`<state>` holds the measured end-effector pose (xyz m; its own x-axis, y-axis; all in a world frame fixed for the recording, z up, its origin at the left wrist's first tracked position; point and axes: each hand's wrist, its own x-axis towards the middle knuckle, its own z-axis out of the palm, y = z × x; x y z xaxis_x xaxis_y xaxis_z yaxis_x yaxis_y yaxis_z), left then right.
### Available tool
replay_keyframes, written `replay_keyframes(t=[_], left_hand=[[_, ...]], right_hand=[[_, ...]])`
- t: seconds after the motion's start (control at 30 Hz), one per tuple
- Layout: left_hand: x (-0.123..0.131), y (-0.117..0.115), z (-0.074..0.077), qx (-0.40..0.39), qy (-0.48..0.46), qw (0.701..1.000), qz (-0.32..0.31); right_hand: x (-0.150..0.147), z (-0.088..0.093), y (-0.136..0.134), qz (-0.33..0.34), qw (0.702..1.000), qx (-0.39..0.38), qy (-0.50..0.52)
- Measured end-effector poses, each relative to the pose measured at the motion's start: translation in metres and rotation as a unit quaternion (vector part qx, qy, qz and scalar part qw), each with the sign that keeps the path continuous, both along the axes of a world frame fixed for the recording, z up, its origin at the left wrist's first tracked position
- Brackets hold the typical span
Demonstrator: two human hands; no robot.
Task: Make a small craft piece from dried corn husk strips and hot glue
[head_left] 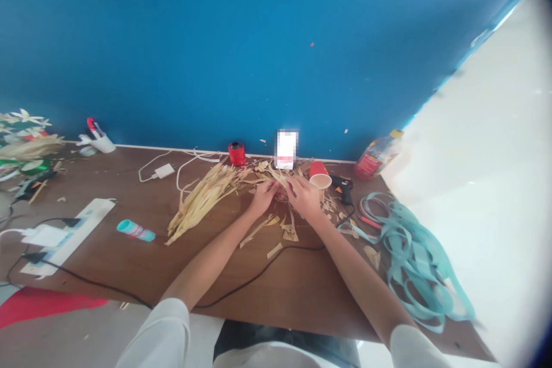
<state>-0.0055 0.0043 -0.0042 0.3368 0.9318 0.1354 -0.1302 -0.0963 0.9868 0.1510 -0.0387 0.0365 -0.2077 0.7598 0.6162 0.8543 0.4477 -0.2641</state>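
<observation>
My left hand (264, 196) and my right hand (304, 198) meet at the middle of the brown wooden table (241, 282), fingers curled over a small bunch of dried husk strips (279, 187). Something reddish shows between them, too small to name. A larger pile of pale yellow husk strips (202, 201) lies left of my left hand. Loose scraps (284, 230) are scattered below my wrists. A red paper cup (319, 175) lies on its side just beyond my right hand.
A black hot glue gun (342, 188) lies right of the cup, with its black cord crossing the table. Teal ribbon (409, 253) sprawls at the right. A white power strip (69, 236), a teal tube (135, 230) and a white charger (164, 171) sit left. A blue wall stands behind.
</observation>
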Motion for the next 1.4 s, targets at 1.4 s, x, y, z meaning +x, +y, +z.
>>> replay_keyframes(t=[1.4], left_hand=[[-0.005,0.001,0.002,0.071,0.055,0.996,-0.002]], right_hand=[[0.018,0.01,0.019,0.161,0.784,-0.33,0.5]])
